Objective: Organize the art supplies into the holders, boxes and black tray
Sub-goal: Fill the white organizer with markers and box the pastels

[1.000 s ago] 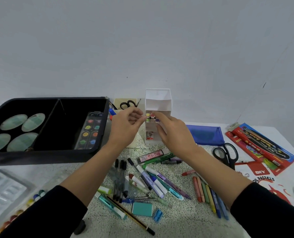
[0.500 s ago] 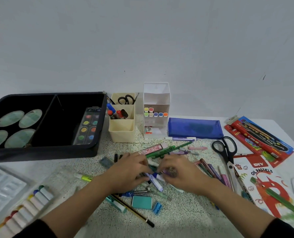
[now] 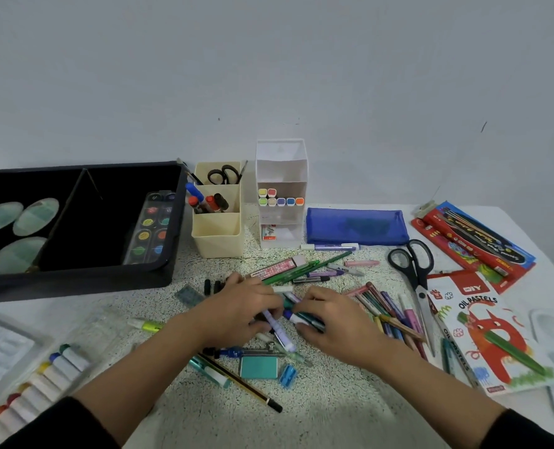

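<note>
step in hand: we judge this to be a gathering step, with both hands down in the marker heap (image 3: 301,277) in the middle of the tabletop (image 3: 334,409), collecting a bundle for the holders.
left hand: our left hand (image 3: 237,314) has its fingers curled round a lilac marker (image 3: 280,333), whose cap end sticks out toward the near edge.
right hand: our right hand (image 3: 337,322) is just beside the left, its fingers closed over a few teal pens (image 3: 308,320); we cannot tell how many.
holders: the cream holder (image 3: 217,238) and the white holder (image 3: 281,170) stand side by side toward the far edge. the white holder already shows a row of coloured marker ends in its middle shelf.
black tray: the black tray (image 3: 75,280) sits at the far left corner with a watercolour palette (image 3: 149,228) inside it.
still loose: the crayons (image 3: 389,309) and scissors (image 3: 413,264) lie to the right of the heap, and the paint tubes (image 3: 42,377) lie by the near left corner.
next move: we think it calls for squaring the bundle so the ends line up, lifting it clear of the heap, and carrying it across to a free compartment.
</note>
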Demonstrator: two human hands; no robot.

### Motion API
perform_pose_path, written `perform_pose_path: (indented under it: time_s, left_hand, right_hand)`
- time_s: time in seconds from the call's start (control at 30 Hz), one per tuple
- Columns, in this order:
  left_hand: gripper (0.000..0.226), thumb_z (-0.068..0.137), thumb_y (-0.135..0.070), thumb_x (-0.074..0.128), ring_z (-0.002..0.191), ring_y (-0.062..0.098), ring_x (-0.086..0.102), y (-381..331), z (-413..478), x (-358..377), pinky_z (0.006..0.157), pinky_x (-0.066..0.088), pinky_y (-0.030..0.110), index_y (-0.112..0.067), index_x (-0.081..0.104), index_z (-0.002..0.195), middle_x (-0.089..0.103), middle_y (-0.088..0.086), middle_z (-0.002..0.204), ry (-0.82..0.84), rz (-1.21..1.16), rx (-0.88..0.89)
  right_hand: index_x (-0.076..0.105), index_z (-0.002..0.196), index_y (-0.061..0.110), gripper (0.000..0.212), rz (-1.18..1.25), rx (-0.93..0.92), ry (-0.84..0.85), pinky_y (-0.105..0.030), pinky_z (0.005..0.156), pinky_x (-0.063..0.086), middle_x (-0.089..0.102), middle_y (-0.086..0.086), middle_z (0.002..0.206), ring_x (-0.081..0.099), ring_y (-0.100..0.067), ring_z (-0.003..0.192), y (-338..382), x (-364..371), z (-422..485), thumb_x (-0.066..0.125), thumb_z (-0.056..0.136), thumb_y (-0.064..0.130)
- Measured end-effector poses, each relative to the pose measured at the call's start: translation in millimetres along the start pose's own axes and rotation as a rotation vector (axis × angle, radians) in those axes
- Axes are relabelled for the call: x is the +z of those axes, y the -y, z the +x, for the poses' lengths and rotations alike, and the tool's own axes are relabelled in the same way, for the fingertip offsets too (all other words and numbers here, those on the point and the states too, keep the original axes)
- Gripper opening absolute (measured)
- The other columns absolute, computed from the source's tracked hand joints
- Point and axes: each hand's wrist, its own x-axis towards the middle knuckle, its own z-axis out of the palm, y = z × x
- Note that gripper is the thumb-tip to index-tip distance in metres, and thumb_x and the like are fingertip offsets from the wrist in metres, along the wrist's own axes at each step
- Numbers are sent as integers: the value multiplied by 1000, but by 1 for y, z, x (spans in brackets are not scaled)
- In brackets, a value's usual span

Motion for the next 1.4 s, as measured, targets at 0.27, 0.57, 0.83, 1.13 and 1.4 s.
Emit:
perform_pose_path:
  time_s: [0.27, 0.57, 0.83, 1.13, 1.4]
  left_hand:
    - [6, 95, -36, 65, 97, -4, 49, 4, 4, -10, 94, 33, 27, -37, 60, 97, 62, -22, 94, 32, -152, -33]
    - [27, 97, -26, 61, 93, 4, 67, 8, -17, -42, 81, 56, 23, -29, 60, 124, 68, -15, 99, -389, -529, -252]
    - [33, 95, -19, 67, 81, 14, 68, 21, -69, -67, 72, 59, 39, -26, 61, 127, 65, -6, 94, -560, -492, -414]
    - [27, 92, -19, 70, 73, 24, 65, 28, -119, -65, 67, 55, 45, -29, 66, 117, 64, -1, 85, -670, -482, -463]
    - [29, 92, -13, 71, 78, 18, 66, 40, -144, -64, 69, 57, 42, -25, 66, 118, 64, -7, 87, -710, -503, -508]
  right_hand:
    - [69, 118, 23, 30, -40, 82, -38, -28, 75, 50, 60, 10, 104, 56, -10, 91, -11, -8, -8, 71, 89, 30]
    - [63, 120, 24, 33, -50, 147, -42, -31, 73, 56, 58, 9, 103, 59, -9, 84, -8, -14, -2, 65, 87, 33]
    - [68, 115, 25, 24, 51, -91, -9, -19, 92, 40, 62, 12, 106, 51, -5, 101, 23, 4, 26, 59, 98, 38]
    - [69, 104, 22, 22, 4, -368, 21, -37, 81, 42, 55, 7, 94, 43, -14, 95, 82, 37, 74, 56, 98, 39]
    - [73, 97, 18, 31, -284, -322, 80, -52, 89, 38, 57, -7, 119, 42, -28, 112, 129, 73, 106, 62, 90, 46]
